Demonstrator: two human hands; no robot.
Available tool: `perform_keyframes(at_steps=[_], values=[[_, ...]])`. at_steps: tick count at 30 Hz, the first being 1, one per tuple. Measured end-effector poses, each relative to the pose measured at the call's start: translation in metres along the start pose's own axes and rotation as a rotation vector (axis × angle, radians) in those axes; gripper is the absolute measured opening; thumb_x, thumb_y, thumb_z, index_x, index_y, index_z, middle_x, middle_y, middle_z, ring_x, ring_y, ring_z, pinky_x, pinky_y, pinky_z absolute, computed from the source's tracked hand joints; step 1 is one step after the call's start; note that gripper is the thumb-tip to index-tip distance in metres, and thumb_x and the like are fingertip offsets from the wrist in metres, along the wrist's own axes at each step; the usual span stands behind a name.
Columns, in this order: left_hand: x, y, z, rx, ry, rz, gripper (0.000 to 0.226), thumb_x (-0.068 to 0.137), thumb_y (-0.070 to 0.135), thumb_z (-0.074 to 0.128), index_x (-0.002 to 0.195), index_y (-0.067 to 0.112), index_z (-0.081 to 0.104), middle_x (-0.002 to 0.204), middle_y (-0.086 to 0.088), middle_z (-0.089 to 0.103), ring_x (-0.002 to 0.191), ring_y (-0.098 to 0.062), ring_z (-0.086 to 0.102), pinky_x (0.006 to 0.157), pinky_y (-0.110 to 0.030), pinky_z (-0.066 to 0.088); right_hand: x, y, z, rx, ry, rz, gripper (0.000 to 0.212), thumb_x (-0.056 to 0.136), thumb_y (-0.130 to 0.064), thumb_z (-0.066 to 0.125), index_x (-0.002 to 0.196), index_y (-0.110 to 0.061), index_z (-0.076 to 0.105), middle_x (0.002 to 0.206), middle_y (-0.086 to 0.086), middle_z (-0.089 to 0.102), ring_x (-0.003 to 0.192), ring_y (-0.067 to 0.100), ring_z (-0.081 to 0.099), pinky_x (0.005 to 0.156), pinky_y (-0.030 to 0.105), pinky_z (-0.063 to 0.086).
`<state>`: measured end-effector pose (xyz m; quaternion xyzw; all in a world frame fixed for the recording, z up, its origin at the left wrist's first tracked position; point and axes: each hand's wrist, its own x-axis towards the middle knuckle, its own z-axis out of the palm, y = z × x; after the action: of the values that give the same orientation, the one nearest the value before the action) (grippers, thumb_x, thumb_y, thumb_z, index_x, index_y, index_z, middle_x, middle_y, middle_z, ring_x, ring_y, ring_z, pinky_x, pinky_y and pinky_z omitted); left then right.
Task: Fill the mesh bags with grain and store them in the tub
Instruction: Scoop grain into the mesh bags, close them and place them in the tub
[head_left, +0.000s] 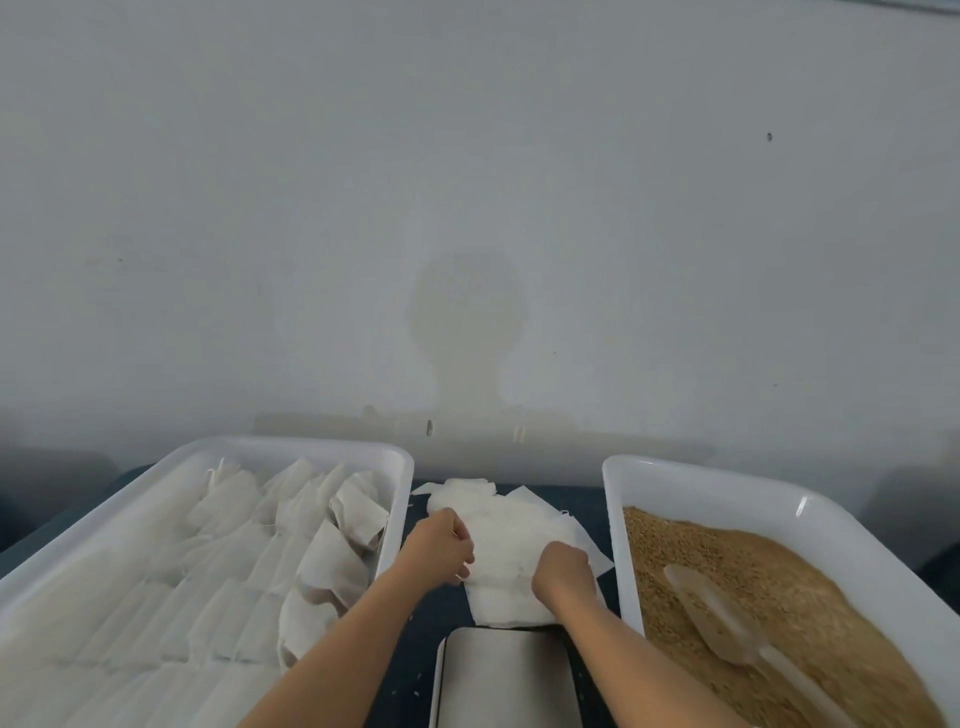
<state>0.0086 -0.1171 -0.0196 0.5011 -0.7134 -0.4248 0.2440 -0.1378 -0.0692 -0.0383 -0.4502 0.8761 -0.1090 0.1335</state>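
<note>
1. Much of the work looks done: the white tub (171, 470) at the lower left of the frame holds many filled mesh bags (332, 566), laid in rows across its floor, with several plumper ones leaning along its right side.

2. More is left, judging by the heap of empty mesh bags (511, 545) on the dark table (582, 499), at lower centre between the two tubs.

3. The grain (810, 597) is far from used up: it covers the floor of the right-hand tub (727, 475) at the lower right, tan and loose, with a pale plastic scoop (711, 613) lying in it, untouched by either hand.

4. The left hand (439, 548) sits on the left edge of the heap with its fingers curled in, seemingly pinching a bag's edge.

5. The right hand (563, 571) rests on the heap's lower right part, fingers bent down into the cloth, apparently gripping the same bag or the one under it; I cannot tell which.

6. The step in hand is probably taking one bag off the heap and opening its mouth, ahead of scooping.

7. The empty bags look thin, white, limp and slightly see-through, with creased, overlapping corners; they likely cling together and need peeling apart.

8. A flat grey slab (506, 675), possibly a scale, lies at the bottom centre, just below the heap.
</note>
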Motion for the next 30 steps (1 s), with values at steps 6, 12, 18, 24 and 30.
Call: perform_keyframes(at_steps=[6, 12, 18, 24, 30], values=[[-0.004, 0.003, -0.002, -0.072, 0.0, 0.019, 0.01, 0.09, 0.004, 0.048, 0.085, 0.011, 0.047, 0.082, -0.005, 0.06, 0.063, -0.015, 0.058, 0.062, -0.026, 0.052, -0.005, -0.007, -0.036, -0.134, 0.178, -0.186, 0.023, 0.094, -0.001, 0.044, 0.114, -0.006, 0.055, 0.12, 0.01, 0.058, 0.109, 0.022, 0.056, 0.085, 0.028, 0.044], [-0.015, 0.033, 0.0, -0.123, 0.058, 0.245, 0.011, 0.093, 0.013, 0.054, 0.103, 0.012, 0.048, 0.102, 0.001, 0.054, 0.079, -0.014, 0.058, 0.064, -0.023, 0.051, -0.026, 0.022, -0.11, 0.531, 0.164, -0.435, 0.028, 0.09, -0.01, 0.06, 0.065, -0.007, 0.048, 0.062, 0.006, 0.052, 0.053, 0.016, 0.05, 0.052, 0.024, 0.043], [-0.046, 0.095, 0.049, -0.261, -0.039, 0.364, 0.019, 0.092, 0.03, 0.057, 0.104, 0.019, 0.047, 0.1, 0.009, 0.055, 0.089, -0.009, 0.057, 0.075, -0.024, 0.052, -0.053, 0.098, -0.149, 0.939, -0.032, -0.523, 0.019, 0.088, -0.008, 0.062, 0.07, -0.008, 0.056, 0.063, 0.002, 0.061, 0.056, 0.012, 0.053, 0.05, 0.016, 0.042], [-0.057, 0.131, 0.126, -0.557, -0.383, 0.071, 0.025, 0.093, 0.042, 0.053, 0.099, 0.018, 0.055, 0.098, 0.002, 0.06, 0.089, -0.011, 0.062, 0.072, -0.02, 0.055, -0.061, 0.166, -0.141, 1.189, -0.109, -0.472, 0.013, 0.081, -0.017, 0.061, 0.073, -0.008, 0.058, 0.08, 0.012, 0.059, 0.072, 0.017, 0.057, 0.059, 0.022, 0.048], [-0.052, 0.132, 0.174, -0.718, -0.499, 0.032, 0.022, 0.093, 0.025, 0.058, 0.108, 0.009, 0.058, 0.107, -0.011, 0.064, 0.093, -0.023, 0.064, 0.073, -0.031, 0.057, -0.052, 0.21, -0.126, 1.352, -0.171, -0.321, 0.02, 0.085, -0.017, 0.059, 0.097, -0.004, 0.069, 0.093, 0.011, 0.069, 0.083, 0.019, 0.064, 0.067, 0.027, 0.055]])
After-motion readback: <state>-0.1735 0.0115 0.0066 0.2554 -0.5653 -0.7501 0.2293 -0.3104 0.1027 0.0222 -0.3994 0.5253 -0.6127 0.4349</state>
